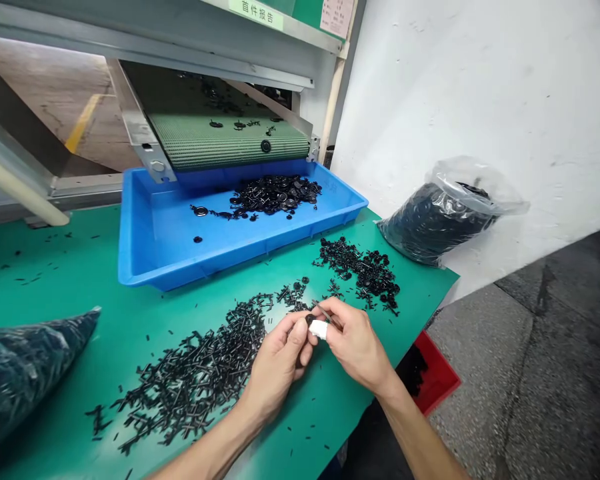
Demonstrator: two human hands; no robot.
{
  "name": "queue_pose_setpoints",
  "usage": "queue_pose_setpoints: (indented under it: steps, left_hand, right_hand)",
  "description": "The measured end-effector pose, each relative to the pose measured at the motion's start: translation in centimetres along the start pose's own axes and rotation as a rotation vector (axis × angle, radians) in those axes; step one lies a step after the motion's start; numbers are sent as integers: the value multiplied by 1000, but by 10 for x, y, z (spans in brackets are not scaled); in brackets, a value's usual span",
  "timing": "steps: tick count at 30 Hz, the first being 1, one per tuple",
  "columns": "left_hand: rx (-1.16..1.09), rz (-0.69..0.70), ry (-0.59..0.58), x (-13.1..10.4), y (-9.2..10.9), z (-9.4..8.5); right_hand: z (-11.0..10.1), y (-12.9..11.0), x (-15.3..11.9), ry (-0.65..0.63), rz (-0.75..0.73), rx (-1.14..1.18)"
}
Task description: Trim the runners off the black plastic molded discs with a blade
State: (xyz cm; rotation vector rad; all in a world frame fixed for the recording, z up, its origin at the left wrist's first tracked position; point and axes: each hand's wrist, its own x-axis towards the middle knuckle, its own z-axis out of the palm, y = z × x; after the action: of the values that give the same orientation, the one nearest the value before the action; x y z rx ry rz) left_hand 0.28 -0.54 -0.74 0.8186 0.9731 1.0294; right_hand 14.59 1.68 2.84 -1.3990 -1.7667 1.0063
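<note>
Pinching now: my left hand [284, 347] has a small black part [309, 319], my right hand [354, 339] grips a slim dark rod [323, 309] just beside it!

A factory workshop: a green conveyor belt [205, 141] ends above the blue tray [165, 233], which holds small black parts [277, 193]. More lie heaped on the green desk [325, 393] in front of the tray, a filled plastic bag [430, 217] sits to its right, and a metal shelf [310, 33] with a Chinese label [255, 11] runs above it.
</note>
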Motion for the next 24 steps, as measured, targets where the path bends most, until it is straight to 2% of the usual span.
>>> queue_pose_setpoints:
  steps: [2, 5, 7, 11, 19, 24]
  left_hand:
    - [33, 2, -8, -1, 1, 1]
    - [75, 14, 1, -2, 2, 1]
    - [88, 9, 0, -2, 3, 1]
    - [83, -8, 8, -1, 5, 3]
    - [79, -5, 22, -1, 4, 4]
    - [131, 14, 38, -3, 3, 4]
  right_hand:
    - [0, -2, -4, 50, -71, -112]
    - [-4, -4, -13, 25, -157, -255]
    - [-7, -5, -20, 8, -174, -381]
    - [-6, -2, -31, 63, -199, -620]
    - [3, 1, -33, 117, -290, -756]
    - [8, -1, -33, 117, -255, -798]
